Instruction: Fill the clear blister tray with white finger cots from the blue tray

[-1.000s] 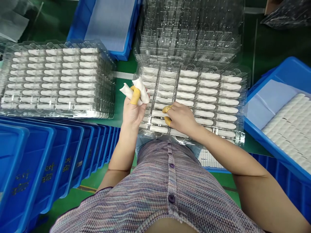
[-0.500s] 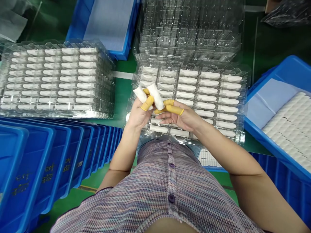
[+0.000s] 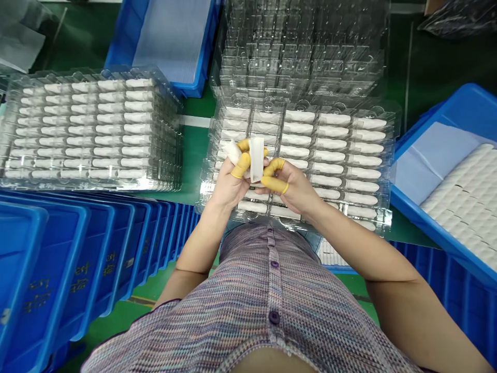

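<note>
A white oblong piece point(image 3: 257, 160) with a flat, rimmed face is held upright between my two hands. My left hand point(image 3: 235, 176), with yellow finger cots on thumb and forefinger, grips it from the left and also has a second white piece point(image 3: 232, 152) tucked in it. My right hand point(image 3: 285, 181), wearing yellow cots too, pinches the upright piece at its lower right side. Just below both hands lies a clear plastic tray point(image 3: 384, 220) filled with rows of similar white pieces point(image 3: 330, 168). My hands hide some of its slots.
Left stands a stack of filled clear trays point(image 3: 163, 134). Behind the near tray are piled clear trays point(image 3: 303, 52). A blue bin point(image 3: 411, 202) with white pieces is at right, another blue bin point(image 3: 200, 85) with sheets at the back. Blue crates point(image 3: 93, 248) line the lower left.
The held white piece has turned from slanted to upright, its flat rimmed face now showing. My hands moved slightly right, and my right fingers closed on it.
</note>
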Available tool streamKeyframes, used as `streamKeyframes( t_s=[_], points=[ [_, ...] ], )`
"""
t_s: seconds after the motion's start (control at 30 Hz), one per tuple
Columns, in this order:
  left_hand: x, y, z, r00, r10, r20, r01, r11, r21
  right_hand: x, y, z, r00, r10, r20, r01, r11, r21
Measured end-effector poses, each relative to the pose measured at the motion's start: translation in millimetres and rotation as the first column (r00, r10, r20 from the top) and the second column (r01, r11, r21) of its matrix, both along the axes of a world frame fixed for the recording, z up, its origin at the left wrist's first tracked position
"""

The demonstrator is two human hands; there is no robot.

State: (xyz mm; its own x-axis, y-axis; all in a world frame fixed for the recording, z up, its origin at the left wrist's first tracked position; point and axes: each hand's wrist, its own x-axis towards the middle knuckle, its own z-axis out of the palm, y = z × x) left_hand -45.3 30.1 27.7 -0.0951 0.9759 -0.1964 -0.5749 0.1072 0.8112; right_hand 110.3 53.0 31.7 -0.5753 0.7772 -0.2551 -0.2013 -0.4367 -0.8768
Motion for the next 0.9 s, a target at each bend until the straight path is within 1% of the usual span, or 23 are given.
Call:
streamKeyframes(
  t_s=[0.03, 0.1, 0.17, 0.23, 0.33, 0.4, 0.43, 0.47, 0.5, 0.53, 0.57, 0.6, 0.63, 0.67, 0.7, 0.73, 0.77, 0.8, 0.83, 0.9],
  points=[
    [0, 0, 1.1, 1.0, -0.002, 0.011, 0.002, 1.0, -0.017, 0, 1, 0.4, 0.998, 0.014, -0.053, -0.018, 0.996, -0.09],
    [-1, 1, 2.8, 1.0, -0.006, 0.03, 0.008, 0.999, -0.05, 1, 3, 0.3, 0.99, 0.022, -0.138, -0.055, 0.969, -0.242],
    [-2, 1, 3.5, 0.999, -0.008, 0.039, 0.011, 0.997, -0.078, 1, 5, -0.8, 0.982, 0.018, -0.19, -0.081, 0.94, -0.331],
    [-2, 0, 3.1, 0.999, -0.003, 0.043, 0.008, 0.995, -0.1, 0, 4, -2.1, 0.977, 0.015, -0.212, -0.094, 0.926, -0.367],
    [-1, 0, 0.3, 0.999, 0.011, 0.048, -0.007, 0.995, -0.097, -1, 4, -3.6, 0.977, 0.018, -0.211, -0.096, 0.926, -0.366],
    [-2, 1, -2.7, 0.997, 0.056, 0.046, -0.053, 0.996, -0.065, 1, 7, -5.0, 0.984, 0.016, -0.176, -0.074, 0.942, -0.328],
    [-4, 3, -4.1, 0.994, 0.101, 0.043, -0.099, 0.994, -0.05, 4, 11, -6.2, 0.991, 0.008, -0.135, -0.046, 0.959, -0.28],
    [-6, 4, -5.4, 0.987, 0.154, 0.04, -0.152, 0.987, -0.043, 7, 16, -7.9, 0.997, -0.013, -0.076, -0.002, 0.981, -0.196],
    [-10, 6, -6.2, 0.977, 0.207, 0.04, -0.205, 0.978, -0.05, 11, 22, -10.1, 0.999, -0.052, 0.0, 0.052, 0.996, -0.071],
    [-14, 7, -6.5, 0.967, 0.251, 0.046, -0.248, 0.967, -0.066, 15, 29, -12.8, 0.99, -0.107, 0.087, 0.099, 0.991, 0.091],
    [-18, 8, -6.2, 0.957, 0.283, 0.06, -0.277, 0.957, -0.086, 19, 35, -15.7, 0.97, -0.166, 0.176, 0.114, 0.956, 0.271],
    [-21, 8, -5.5, 0.949, 0.304, 0.08, -0.295, 0.95, -0.101, 23, 41, -18.8, 0.94, -0.217, 0.263, 0.082, 0.893, 0.442],
    [-24, 9, -4.5, 0.943, 0.316, 0.103, -0.305, 0.947, -0.105, 25, 46, -21.8, 0.903, -0.25, 0.349, 0.002, 0.816, 0.579],
    [-26, 8, -3.3, 0.938, 0.323, 0.124, -0.312, 0.945, -0.096, 27, 49, -24.4, 0.86, -0.268, 0.433, -0.11, 0.732, 0.672],
    [-26, 8, -2.3, 0.935, 0.325, 0.139, -0.317, 0.945, -0.079, 27, 51, -26.5, 0.812, -0.28, 0.512, -0.23, 0.652, 0.722],
    [-26, 7, -1.7, 0.935, 0.323, 0.144, -0.317, 0.946, -0.06, 26, 52, -28.0, 0.763, -0.292, 0.577, -0.337, 0.582, 0.74],
    [-26, 6, -1.7, 0.937, 0.32, 0.141, -0.317, 0.948, -0.043, 25, 52, -28.8, 0.718, -0.308, 0.624, -0.416, 0.528, 0.74],
    [-25, 5, -2.3, 0.94, 0.316, 0.13, -0.315, 0.949, -0.029, 23, 52, -29.1, 0.682, -0.328, 0.654, -0.466, 0.494, 0.734],
    [-25, 4, -3.6, 0.942, 0.316, 0.116, -0.316, 0.949, -0.019, 21, 52, -28.7, 0.656, -0.345, 0.672, -0.492, 0.48, 0.727],
    [-25, 4, -7.9, 0.941, 0.328, 0.085, -0.329, 0.944, 0.001, 18, 53, -27.1, 0.626, -0.376, 0.683, -0.506, 0.471, 0.722]
  ],
)
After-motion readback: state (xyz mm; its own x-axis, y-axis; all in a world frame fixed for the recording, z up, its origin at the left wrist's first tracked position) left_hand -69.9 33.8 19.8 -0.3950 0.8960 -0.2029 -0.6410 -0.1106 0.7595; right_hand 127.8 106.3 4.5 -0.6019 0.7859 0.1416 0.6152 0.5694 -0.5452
